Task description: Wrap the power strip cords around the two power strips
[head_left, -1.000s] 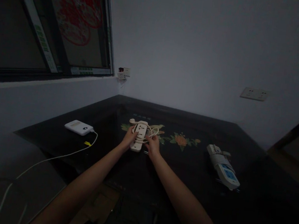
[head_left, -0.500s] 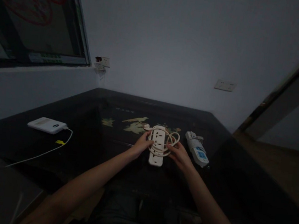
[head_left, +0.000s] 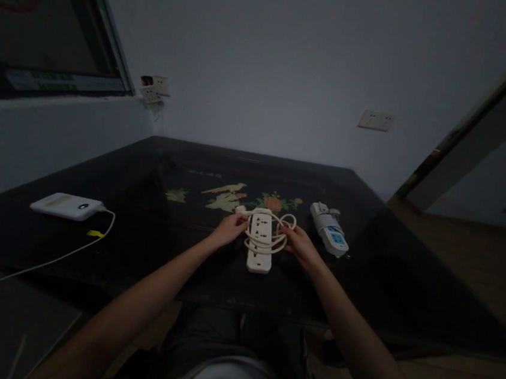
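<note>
A white power strip lies on the dark table in front of me, its long side pointing away from me. Its pale cord is looped loosely over the sockets, with a smaller loop sticking out at the upper right. My left hand is closed at the strip's left side, fingertips pinching the cord just below the white plug. On the right side, my right hand pinches the cord loops between thumb and fingers. The undersides of both hands' grips are hidden.
A second power strip, wrapped in its cord, lies to the right. At the left is a white power bank with a cable running off the table, near a yellow tag. Wall sockets are behind the table.
My view has tilted down and shifted slightly right. My left thumb has come off the strip's face to the cord at its edge. My right hand stays at the loops; the strip remains between them.
</note>
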Motion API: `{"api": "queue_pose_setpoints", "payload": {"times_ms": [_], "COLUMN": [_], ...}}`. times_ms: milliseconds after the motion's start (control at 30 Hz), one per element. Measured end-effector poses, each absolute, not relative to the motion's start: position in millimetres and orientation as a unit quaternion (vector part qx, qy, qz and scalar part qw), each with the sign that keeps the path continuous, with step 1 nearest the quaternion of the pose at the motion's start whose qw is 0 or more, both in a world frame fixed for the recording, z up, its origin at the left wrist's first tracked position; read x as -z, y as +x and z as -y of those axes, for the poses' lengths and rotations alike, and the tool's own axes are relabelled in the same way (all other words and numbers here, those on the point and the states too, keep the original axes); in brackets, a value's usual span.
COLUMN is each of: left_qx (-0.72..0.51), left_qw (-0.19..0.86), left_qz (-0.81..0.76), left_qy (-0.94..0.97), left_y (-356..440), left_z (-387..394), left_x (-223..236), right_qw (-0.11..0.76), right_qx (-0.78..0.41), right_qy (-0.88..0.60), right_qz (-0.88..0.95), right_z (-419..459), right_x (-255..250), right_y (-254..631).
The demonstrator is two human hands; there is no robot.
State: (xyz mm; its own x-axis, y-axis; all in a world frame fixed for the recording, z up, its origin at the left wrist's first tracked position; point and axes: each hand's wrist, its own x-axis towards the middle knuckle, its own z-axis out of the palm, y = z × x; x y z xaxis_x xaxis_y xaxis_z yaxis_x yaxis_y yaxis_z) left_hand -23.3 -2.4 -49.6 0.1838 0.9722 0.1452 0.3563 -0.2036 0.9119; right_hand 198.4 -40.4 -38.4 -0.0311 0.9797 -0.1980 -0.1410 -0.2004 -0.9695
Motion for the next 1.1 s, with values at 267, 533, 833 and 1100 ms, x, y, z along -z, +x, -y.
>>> {"api": "queue_pose_setpoints", "payload": {"times_ms": [267, 533, 833, 1100], "left_qx": [-0.361, -0.452, -0.479, -0.479], "left_qw": [0.286, 0.202, 0.273, 0.35], "left_qz": [-0.552, -0.586, -0.549, -0.524], "left_qy": [0.695, 0.642, 0.628, 0.611], "left_y": [-43, -57, -55, -50], "left_z": [0, -19, -32, -37], "left_x": [36, 40, 60, 68], "right_qw": [0.441, 0.422, 0.431, 0.437], "right_qx": [-0.58, -0.509, -0.465, -0.45], "right_qy": [-0.514, -0.564, -0.578, -0.562], "right_qz": [0.452, 0.495, 0.514, 0.539], "right_z": [44, 37, 33, 31], "right_x": [27, 27, 36, 39], "right_y": [205, 216, 220, 217]}}
